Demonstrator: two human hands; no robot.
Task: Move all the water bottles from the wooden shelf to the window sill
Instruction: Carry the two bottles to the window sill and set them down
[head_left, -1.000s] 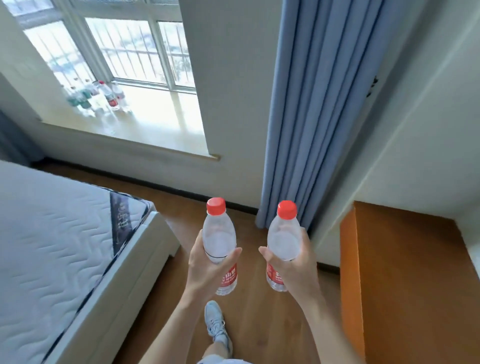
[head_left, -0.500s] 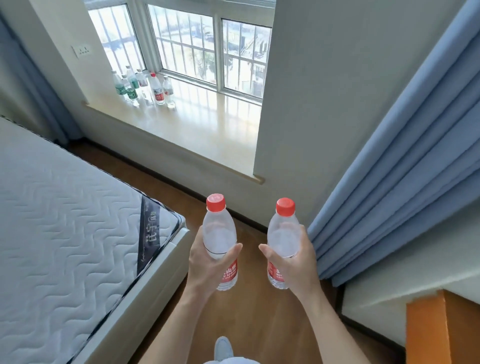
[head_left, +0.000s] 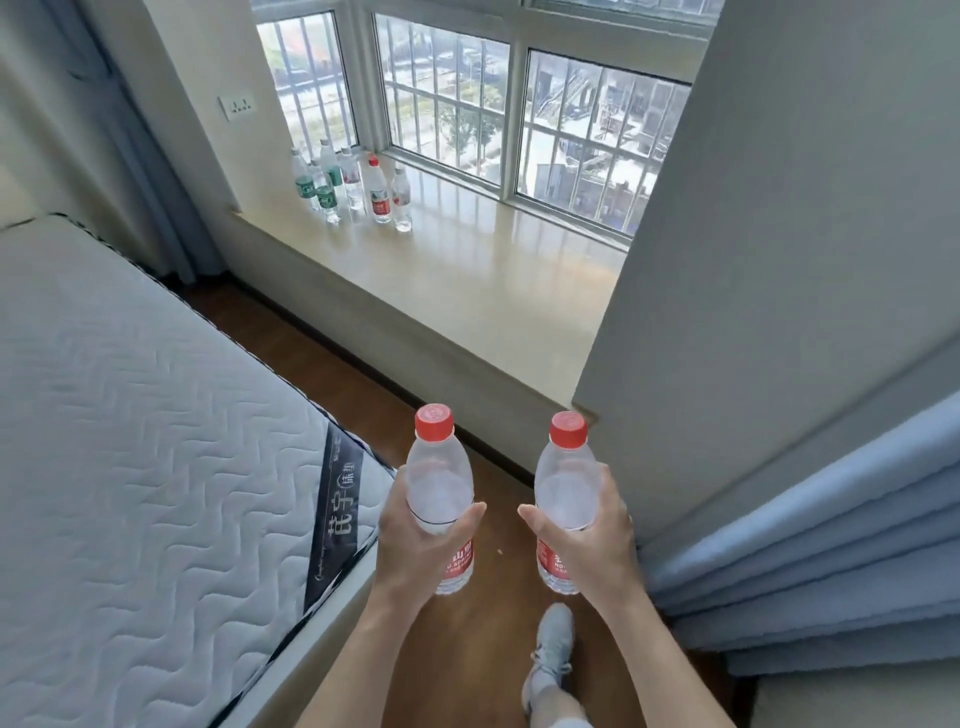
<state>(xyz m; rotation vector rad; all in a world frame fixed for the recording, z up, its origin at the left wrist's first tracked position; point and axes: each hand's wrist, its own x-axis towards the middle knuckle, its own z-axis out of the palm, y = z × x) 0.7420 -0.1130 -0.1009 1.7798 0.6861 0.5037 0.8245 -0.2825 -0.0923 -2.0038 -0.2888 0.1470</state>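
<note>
— While my left hand (head_left: 415, 540) and right hand (head_left: 592, 540) each clasp a clear plastic red-capped water bottle (head_left: 439, 499), what might go wrong?

— Setting them down at eleven o'clock could topple the cluster of clear bottles (head_left: 358, 187) standing close together on the glossy beige window sill (head_left: 467, 291).

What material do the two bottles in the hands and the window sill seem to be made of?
Bottle in the left hand and bottle in the right hand: apparently thin clear plastic, see-through walls, matte red screw caps, printed red film labels. Window sill: probably polished stone or a glossy tile-like slab; its beige surface mirrors the window bars. Which of these it is cannot be told.
</note>
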